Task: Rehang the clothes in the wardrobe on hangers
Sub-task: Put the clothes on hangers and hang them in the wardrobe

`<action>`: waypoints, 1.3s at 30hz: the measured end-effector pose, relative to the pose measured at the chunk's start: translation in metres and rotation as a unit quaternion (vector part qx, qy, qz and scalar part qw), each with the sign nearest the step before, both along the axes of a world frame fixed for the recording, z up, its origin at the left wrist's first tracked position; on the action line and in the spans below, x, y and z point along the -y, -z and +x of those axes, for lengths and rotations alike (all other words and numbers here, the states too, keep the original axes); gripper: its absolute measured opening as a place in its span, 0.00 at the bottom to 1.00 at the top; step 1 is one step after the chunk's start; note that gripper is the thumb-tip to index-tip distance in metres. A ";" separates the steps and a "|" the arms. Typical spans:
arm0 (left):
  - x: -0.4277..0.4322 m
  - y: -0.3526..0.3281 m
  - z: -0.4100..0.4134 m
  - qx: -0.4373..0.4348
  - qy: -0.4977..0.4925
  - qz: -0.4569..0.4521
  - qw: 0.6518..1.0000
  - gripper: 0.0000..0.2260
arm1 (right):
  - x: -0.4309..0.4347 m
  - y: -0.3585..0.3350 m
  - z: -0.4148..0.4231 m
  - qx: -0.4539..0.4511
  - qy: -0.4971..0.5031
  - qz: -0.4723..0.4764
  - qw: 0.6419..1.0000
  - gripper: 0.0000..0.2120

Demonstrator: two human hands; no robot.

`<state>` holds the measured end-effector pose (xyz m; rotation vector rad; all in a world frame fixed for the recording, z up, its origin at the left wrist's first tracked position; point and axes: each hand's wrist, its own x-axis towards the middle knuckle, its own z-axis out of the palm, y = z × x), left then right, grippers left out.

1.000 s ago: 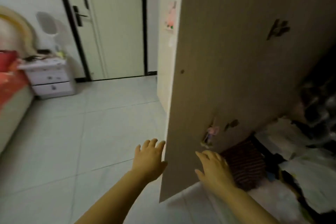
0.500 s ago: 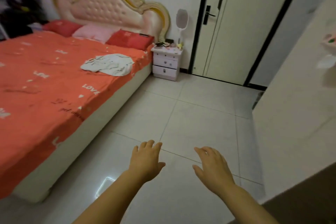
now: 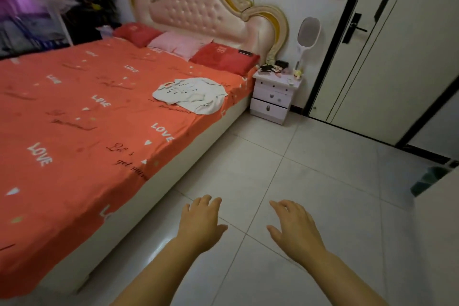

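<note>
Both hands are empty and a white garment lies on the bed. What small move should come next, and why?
Probably step toward the bed and reach for the white garment. The left hand and right hand are open and hold nothing, and the garment lies loose on the cover.

Place: a bedroom in a home.
Bed: a wide bed (image 3: 74,131) under an orange sheet printed "LOVE" fills the left side.
Headboard: a padded pink headboard (image 3: 206,10) in a carved cream and gold frame, against the wall.
Pillows: red and pink pillows (image 3: 178,43) in a row below it.
Nightstand: a white nightstand (image 3: 273,97) with drawers just beside the bed, small items on top.
Clothing: a white top (image 3: 191,94) lies loose on the sheet.
Door: a pale door (image 3: 372,57), black-framed, with a lever handle.
Floor: glossy light tiles (image 3: 310,169).
</note>
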<state>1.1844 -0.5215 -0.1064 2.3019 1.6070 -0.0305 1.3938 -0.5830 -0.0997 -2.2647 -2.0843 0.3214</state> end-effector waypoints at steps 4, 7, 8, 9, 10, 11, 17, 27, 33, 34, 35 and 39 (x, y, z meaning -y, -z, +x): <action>-0.062 0.011 0.010 0.006 -0.017 -0.006 1.000 0.30 | -0.071 0.008 0.014 -0.001 -0.021 -0.006 1.000 0.28; -0.114 0.020 0.024 0.000 -0.033 -0.008 0.999 0.30 | -0.134 0.018 0.029 -0.002 -0.042 -0.010 0.999 0.28; -0.138 0.024 0.030 0.000 -0.044 -0.006 0.999 0.30 | -0.161 0.022 0.037 -0.005 -0.054 -0.009 0.998 0.28; -0.151 0.023 0.033 -0.002 -0.051 -0.008 0.999 0.30 | -0.177 0.023 0.039 -0.004 -0.060 -0.012 0.998 0.28; -0.170 0.023 0.038 -0.002 -0.062 -0.005 0.998 0.30 | -0.199 0.023 0.045 -0.004 -0.068 -0.012 0.998 0.28; -0.191 0.023 0.044 -0.005 -0.071 -0.007 0.997 0.30 | -0.223 0.024 0.053 -0.007 -0.076 -0.016 0.997 0.28; -0.296 0.016 0.074 -0.005 -0.120 -0.022 0.993 0.31 | -0.356 0.022 0.083 -0.016 -0.123 -0.026 0.992 0.28; -0.495 0.037 0.082 -0.016 -0.152 -0.013 0.988 0.29 | -0.572 0.043 0.088 -0.010 -0.163 -0.032 0.986 0.28; -0.637 0.031 0.072 -0.019 -0.170 -0.016 0.985 0.29 | -0.707 0.037 0.081 -0.006 -0.166 -0.035 0.985 0.28; -0.659 0.028 0.070 -0.016 -0.175 -0.016 0.984 0.28 | -0.728 0.035 0.081 -0.011 -0.168 -0.033 0.985 0.28; -0.680 0.026 0.070 -0.013 -0.179 -0.015 0.984 0.28 | -0.748 0.033 0.080 -0.017 -0.170 -0.033 0.985 0.28; -0.752 0.027 0.075 -0.008 -0.192 -0.018 0.981 0.29 | -0.826 0.034 0.081 -0.030 -0.188 -0.031 0.981 0.28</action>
